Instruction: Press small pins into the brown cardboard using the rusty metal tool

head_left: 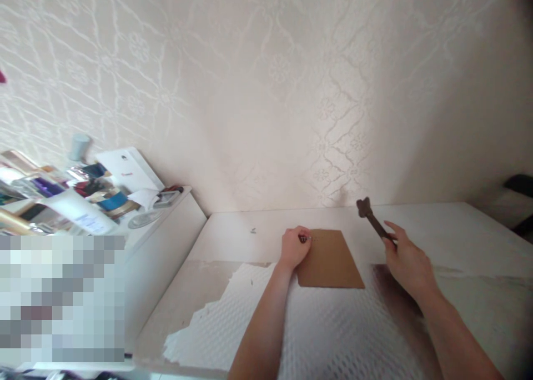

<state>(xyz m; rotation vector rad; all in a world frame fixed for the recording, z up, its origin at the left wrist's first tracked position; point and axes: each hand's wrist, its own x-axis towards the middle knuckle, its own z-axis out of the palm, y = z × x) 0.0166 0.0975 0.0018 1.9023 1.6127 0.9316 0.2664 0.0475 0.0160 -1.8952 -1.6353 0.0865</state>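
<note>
Cardboard [331, 263] lies flat, partly over white padding [341, 330]. Right of it, my right hand [410, 260] is curled around a hammer [377, 223], its head pointing away from me. At the cardboard's far left corner, my left hand [295, 248] bunches its fingers (pinching something? I cannot tell). Beyond the cardboard stands the wall [258, 108].

A white tabletop [237, 221] before us, on it a brown cardboard sheet [331, 263], a white textured mat [328, 330] on the cardboard's near side, left of the cardboard a tiny scrap [253, 231], perhaps metal.
</note>
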